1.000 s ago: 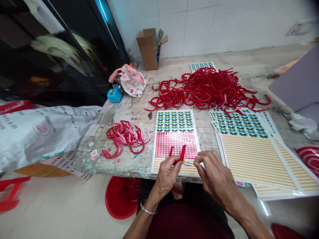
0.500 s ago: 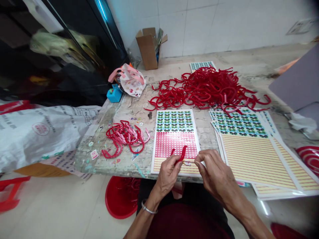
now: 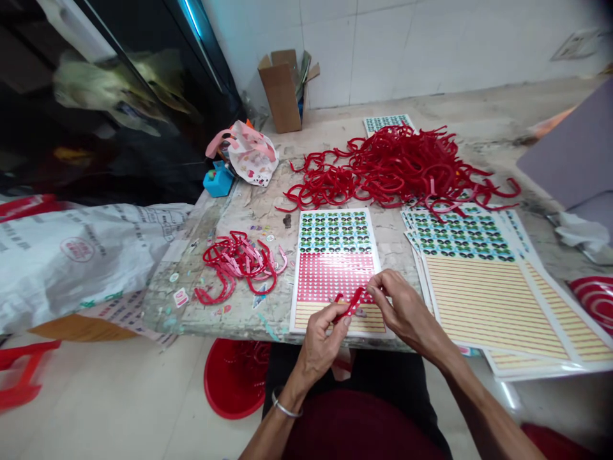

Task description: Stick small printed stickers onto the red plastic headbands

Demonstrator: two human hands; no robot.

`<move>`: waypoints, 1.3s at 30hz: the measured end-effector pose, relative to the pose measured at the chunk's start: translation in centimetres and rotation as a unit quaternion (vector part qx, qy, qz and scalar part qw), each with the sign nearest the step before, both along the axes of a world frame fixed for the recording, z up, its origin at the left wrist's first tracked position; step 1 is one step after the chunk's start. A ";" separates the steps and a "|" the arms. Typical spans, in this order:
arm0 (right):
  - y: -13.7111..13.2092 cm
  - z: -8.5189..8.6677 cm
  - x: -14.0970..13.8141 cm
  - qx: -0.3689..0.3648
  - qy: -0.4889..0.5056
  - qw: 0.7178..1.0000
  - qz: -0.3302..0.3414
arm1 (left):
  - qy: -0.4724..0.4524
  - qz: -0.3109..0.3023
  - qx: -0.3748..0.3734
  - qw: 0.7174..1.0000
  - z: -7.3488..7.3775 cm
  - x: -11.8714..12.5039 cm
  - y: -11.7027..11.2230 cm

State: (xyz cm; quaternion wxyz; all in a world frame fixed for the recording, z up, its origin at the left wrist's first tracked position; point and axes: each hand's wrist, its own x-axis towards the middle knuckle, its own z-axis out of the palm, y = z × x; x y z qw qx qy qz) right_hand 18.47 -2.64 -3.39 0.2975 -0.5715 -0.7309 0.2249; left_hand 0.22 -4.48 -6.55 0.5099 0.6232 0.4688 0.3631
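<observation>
The left hand (image 3: 320,338) and right hand (image 3: 400,306) cover part of the red plastic strip (image 3: 352,305), and the pale bit just beneath it is too small to tell. The tangled red pile (image 3: 397,167) hides the near end of a sticker sheet (image 3: 387,122) by the counter's far edge. The picture's right edge cuts off the red striped disc (image 3: 592,305), and the person's dark trousers (image 3: 282,370) hide part of the red basin (image 3: 234,383).

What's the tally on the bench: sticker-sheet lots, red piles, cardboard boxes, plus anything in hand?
Sticker-sheet lots: 3 (far sheet, front sheet, fanned stack)
Red piles: 2 (large pile, small pile)
Cardboard boxes: 1 (cardboard box)
In hand: 1 (red piece, left hand)
Total: 7
</observation>
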 end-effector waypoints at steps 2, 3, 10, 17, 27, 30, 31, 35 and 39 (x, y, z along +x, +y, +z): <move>0.0 -0.1 0.0 -0.007 0.004 1.000 0.001 | -0.005 0.002 -0.014 1.000 -0.1 0.1 0.0; 0.1 -0.2 0.0 -0.007 0.005 1.000 0.001 | -0.009 0.004 -0.022 1.000 -0.1 0.1 -0.1; 0.3 -0.2 -0.2 -0.015 0.013 1.000 -0.004 | -0.051 0.011 -0.057 0.997 -0.2 0.4 -0.1; 0.2 -0.3 -0.4 -0.033 0.009 0.999 -0.004 | -0.072 0.020 -0.073 0.995 -0.2 0.4 -0.1; 0.1 -0.6 -0.3 -0.038 0.004 0.999 -0.014 | -0.102 0.028 -0.085 0.991 0.2 0.8 -0.2; 0.0 -0.6 -0.4 -0.038 0.006 0.999 -0.014 | -0.106 0.029 -0.089 0.990 0.1 0.9 -0.2; 0.0 -0.7 -0.4 -0.038 0.007 0.999 -0.014 | -0.106 0.029 -0.092 0.990 0.1 0.9 -0.2; 0.0 -0.7 -0.5 -0.035 0.011 0.999 -0.018 | -0.111 0.034 -0.098 0.988 0.2 1.0 -0.1; -0.1 -0.6 -0.4 -0.036 0.013 0.999 -0.017 | -0.121 0.041 -0.094 0.987 0.2 1.1 0.0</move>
